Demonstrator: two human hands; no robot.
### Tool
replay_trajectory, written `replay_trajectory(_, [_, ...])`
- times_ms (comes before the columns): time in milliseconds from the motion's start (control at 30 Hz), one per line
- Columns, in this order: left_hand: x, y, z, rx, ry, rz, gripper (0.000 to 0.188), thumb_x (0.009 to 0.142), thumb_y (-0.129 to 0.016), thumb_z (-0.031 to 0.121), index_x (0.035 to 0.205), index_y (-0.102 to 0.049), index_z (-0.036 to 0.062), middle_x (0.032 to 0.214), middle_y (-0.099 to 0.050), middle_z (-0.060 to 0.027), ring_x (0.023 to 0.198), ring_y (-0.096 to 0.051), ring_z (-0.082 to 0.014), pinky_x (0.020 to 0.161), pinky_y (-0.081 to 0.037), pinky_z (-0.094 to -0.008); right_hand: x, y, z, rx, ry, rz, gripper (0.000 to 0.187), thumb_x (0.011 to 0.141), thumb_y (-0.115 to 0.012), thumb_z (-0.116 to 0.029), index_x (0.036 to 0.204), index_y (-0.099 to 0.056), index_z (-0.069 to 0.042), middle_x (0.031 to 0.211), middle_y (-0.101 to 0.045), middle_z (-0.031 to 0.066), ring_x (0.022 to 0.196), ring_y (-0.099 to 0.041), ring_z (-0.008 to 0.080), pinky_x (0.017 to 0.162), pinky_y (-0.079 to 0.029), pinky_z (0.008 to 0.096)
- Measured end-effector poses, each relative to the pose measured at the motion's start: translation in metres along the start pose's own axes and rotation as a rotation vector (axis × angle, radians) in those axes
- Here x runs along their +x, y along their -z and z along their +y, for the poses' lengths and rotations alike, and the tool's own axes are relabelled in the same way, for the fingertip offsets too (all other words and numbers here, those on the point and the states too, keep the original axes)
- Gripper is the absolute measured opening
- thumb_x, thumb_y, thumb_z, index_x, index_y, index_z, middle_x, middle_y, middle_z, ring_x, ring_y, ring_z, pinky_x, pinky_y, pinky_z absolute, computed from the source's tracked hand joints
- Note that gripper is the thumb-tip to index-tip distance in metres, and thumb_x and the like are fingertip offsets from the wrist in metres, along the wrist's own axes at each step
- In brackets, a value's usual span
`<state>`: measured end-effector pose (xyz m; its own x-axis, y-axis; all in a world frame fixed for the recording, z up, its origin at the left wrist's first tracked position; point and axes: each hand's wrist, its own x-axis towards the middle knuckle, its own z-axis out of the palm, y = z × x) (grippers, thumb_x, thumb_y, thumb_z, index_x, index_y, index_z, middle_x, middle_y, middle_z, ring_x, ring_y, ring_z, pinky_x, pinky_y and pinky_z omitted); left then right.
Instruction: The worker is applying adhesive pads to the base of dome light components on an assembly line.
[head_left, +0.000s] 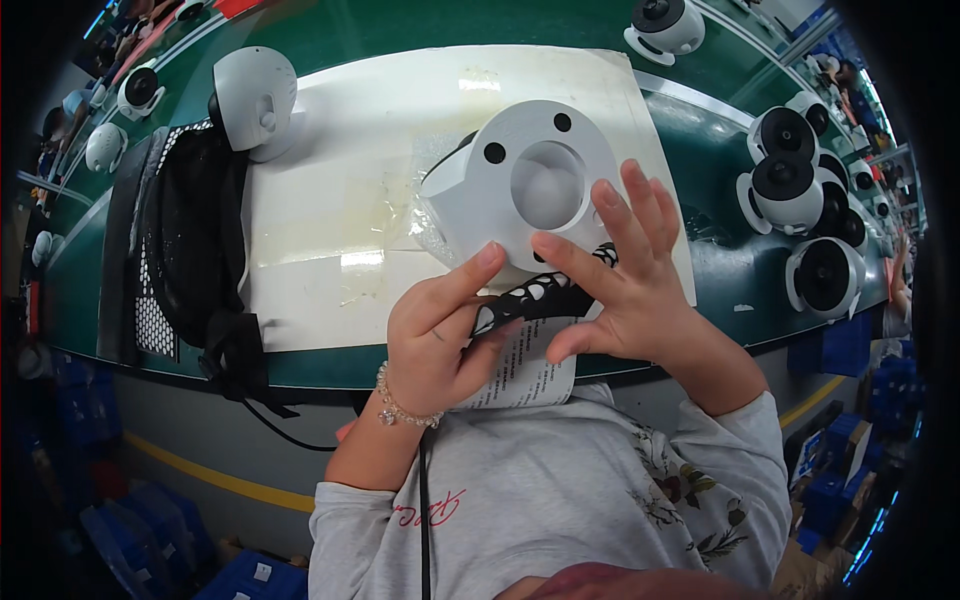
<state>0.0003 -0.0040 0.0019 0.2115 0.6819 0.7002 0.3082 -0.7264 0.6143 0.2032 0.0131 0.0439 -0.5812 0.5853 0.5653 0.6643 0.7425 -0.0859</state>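
Observation:
A white ball-shaped camera [455, 215] lies tipped on the bench in front of me. Its round base [600, 150] faces up, with dark round pads and a hollow centre. My left hand [440, 325] is closed on the near end of a black strip with pale holes [540, 298], one fingertip close to the base's near rim. Spread fingers of my right hand [625, 270] lie at the base's right and near edge, over the strip's other end. A printed label sheet [535, 365] hangs below the strip, partly behind my left hand.
A white mat [330, 200] covers the green bench. At left stands another white camera [255, 100] beside a black mesh-sided pouch [190, 230] with a strap. Several white cameras with black fronts [825, 275] crowd the right side; another camera [665, 30] stands far right.

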Motion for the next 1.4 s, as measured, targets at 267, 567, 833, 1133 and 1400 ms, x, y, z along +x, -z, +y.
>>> replay_trajectory(267, [-0.002,-0.001,-0.004,-0.022,-0.017,0.009,0.023,0.058,-0.068,-0.004,0.078,-0.058,-0.0035,0.117,-0.054,-0.0180,0.076,-0.060,-0.0225,0.064,-0.048,-0.0284,0.004,0.001,-0.002,0.281,0.044,0.172,0.025,0.067,-0.070,-0.023,0.091,-0.066,-0.017,0.126,-0.047,0.0045,0.122,-0.034,0.0282,0.096,-0.023,0.0403])
replay_trajectory(567, [-0.003,-0.001,-0.002,-0.022,-0.007,0.023,0.021,0.056,-0.067,-0.006,0.074,-0.056,-0.0036,0.117,-0.054,-0.0199,0.073,-0.059,-0.0219,0.062,-0.047,-0.0284,0.006,0.006,0.017,0.462,-0.232,0.311,0.009,0.075,-0.064,-0.012,0.082,-0.060,-0.009,0.125,-0.046,0.0119,0.123,-0.034,0.0305,0.099,-0.024,0.0402])
replay_trajectory(833, [-0.003,-0.003,-0.007,-0.012,-0.048,0.034,0.025,0.054,-0.068,-0.004,0.076,-0.055,-0.0042,0.115,-0.055,-0.0188,0.065,-0.056,-0.0208,0.056,-0.044,-0.0277,0.013,0.012,0.028,0.594,-0.338,0.112,0.008,0.077,-0.062,-0.009,0.085,-0.059,-0.007,0.129,-0.043,0.0142,0.126,-0.029,0.0336,0.101,-0.023,0.0402])
replay_trajectory(1133, [-0.002,-0.003,-0.004,0.010,-0.040,0.042,0.024,0.054,-0.068,-0.003,0.075,-0.057,-0.0044,0.114,-0.056,-0.0168,0.065,-0.056,-0.0213,0.054,-0.044,-0.0284,-0.004,0.011,0.045,-0.145,0.173,0.132,0.022,0.083,-0.055,-0.026,0.086,-0.068,-0.007,0.123,-0.046,0.0165,0.116,-0.039,0.0346,0.095,-0.030,0.0417])
replay_trajectory(1400, [-0.002,-0.003,-0.005,0.039,-0.080,0.012,0.025,0.053,-0.068,-0.001,0.077,-0.059,-0.0037,0.116,-0.055,-0.0166,0.066,-0.057,-0.0223,0.056,-0.045,-0.0291,0.041,0.015,0.062,1.058,-0.427,-0.069,0.055,0.084,-0.056,-0.031,0.124,-0.039,0.003,0.115,-0.049,0.0089,0.105,-0.045,0.0138,0.085,-0.036,0.0274])
